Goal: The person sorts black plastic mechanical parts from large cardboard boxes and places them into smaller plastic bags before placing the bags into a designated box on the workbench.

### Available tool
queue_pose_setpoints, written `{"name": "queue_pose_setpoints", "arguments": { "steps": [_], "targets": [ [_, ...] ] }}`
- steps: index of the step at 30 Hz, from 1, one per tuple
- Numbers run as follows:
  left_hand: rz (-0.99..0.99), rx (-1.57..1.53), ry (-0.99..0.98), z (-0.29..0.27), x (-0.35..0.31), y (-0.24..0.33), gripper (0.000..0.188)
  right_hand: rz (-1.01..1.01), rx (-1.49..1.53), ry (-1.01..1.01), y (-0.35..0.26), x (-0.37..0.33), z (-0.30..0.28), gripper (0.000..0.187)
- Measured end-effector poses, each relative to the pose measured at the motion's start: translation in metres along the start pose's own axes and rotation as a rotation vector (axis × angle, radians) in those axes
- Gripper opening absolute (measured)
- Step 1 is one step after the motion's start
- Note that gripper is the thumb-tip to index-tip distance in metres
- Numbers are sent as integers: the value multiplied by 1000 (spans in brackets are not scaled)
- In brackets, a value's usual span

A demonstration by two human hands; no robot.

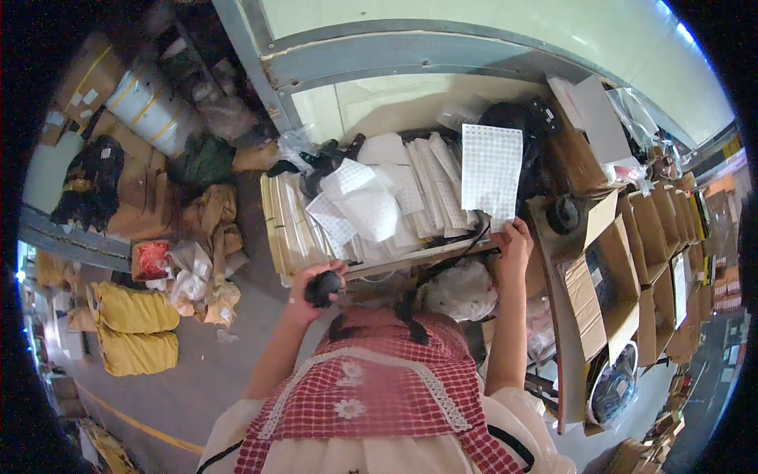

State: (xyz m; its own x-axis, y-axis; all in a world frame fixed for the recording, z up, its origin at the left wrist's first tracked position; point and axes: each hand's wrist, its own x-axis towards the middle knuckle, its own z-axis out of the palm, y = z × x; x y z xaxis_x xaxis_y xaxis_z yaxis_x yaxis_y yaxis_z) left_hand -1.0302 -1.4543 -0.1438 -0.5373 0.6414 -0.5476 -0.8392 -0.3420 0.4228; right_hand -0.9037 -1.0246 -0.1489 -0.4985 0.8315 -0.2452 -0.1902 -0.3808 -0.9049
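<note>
My left hand is closed around a round black object, held near the table's front left corner; its exact kind cannot be made out. Farther right, my right hand pinches the lower edge of a white sheet patterned with a grid of small round marks, like a sticker sheet. The sheet stands raised above the far right part of the table. Between my hands lie crumpled white sheets with similar grids. Rows of papers in clear sleeves fill the table behind them.
Black items lie at the table's back left. On the right are a cardboard box with a black round piece and a row of open cartons. Yellow sacks rest on the floor at left. A grey metal frame borders the far side.
</note>
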Motion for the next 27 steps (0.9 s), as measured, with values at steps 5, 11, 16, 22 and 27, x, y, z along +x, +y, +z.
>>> {"name": "queue_pose_setpoints", "arguments": {
  "steps": [5,11,16,22,27],
  "targets": [
    [36,174,-4,15,-13,10,47,-376,-342,-47,-26,-14,17,24],
    [46,457,-10,73,-19,29,50,-955,-747,-496,-124,-84,81,34],
    [172,855,-204,119,-1,27,66,-1038,-710,-858,-157,-124,117,32],
    [55,1282,-410,169,2,-14,56,-1003,-644,-741,-156,-131,110,31],
    [-86,1193,-507,173,27,-45,31,-960,-630,-602,-167,-132,71,29]
  ]
}}
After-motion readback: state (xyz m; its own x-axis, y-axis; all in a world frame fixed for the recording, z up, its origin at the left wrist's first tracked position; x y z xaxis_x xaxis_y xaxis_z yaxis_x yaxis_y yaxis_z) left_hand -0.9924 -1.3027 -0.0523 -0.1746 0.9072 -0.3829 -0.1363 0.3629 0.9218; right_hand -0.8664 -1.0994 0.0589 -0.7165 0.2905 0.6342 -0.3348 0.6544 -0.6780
